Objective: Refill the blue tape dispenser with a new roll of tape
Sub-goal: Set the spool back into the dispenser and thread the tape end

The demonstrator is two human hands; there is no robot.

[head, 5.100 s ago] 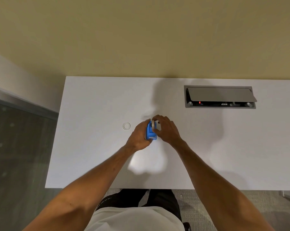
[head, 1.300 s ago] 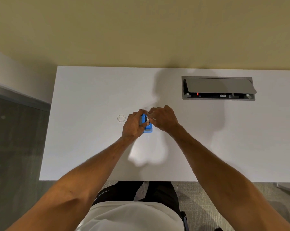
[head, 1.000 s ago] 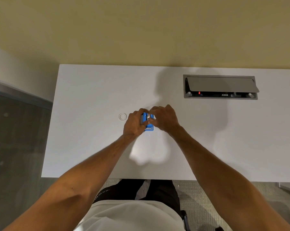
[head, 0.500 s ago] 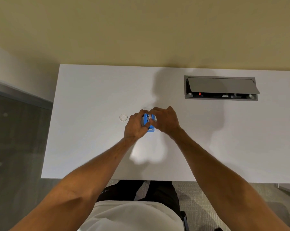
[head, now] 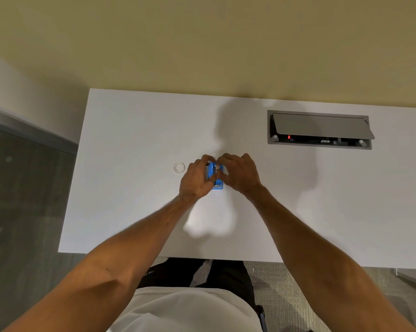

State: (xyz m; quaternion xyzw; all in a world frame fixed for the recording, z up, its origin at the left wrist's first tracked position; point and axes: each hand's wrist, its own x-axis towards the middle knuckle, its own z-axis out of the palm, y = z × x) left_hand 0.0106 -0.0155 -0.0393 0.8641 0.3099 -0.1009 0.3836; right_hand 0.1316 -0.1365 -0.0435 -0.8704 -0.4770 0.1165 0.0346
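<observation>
The blue tape dispenser [head: 216, 174] stands on the white desk [head: 135, 144] between my two hands. My left hand [head: 195, 179] wraps around its left side, thumb and fingers curled onto it. From the right, my right hand [head: 238, 173] pinches the dispenser's top with its fingertips. A pale bit of tape shows at the dispenser's left edge under my left fingers; the roll itself is mostly hidden. A small clear ring [head: 179, 167], like an empty tape core, lies flat on the desk just left of my left hand.
A grey cable hatch [head: 319, 130] with its lid raised is set into the desk at the back right. The desk's left edge drops to a dark floor [head: 22, 200]. A beige wall [head: 202, 44] runs behind the desk.
Both hands have stayed on the dispenser. The fingertips have shifted slightly on its top, and my right fingers now press closer over it. The ring has not moved.
</observation>
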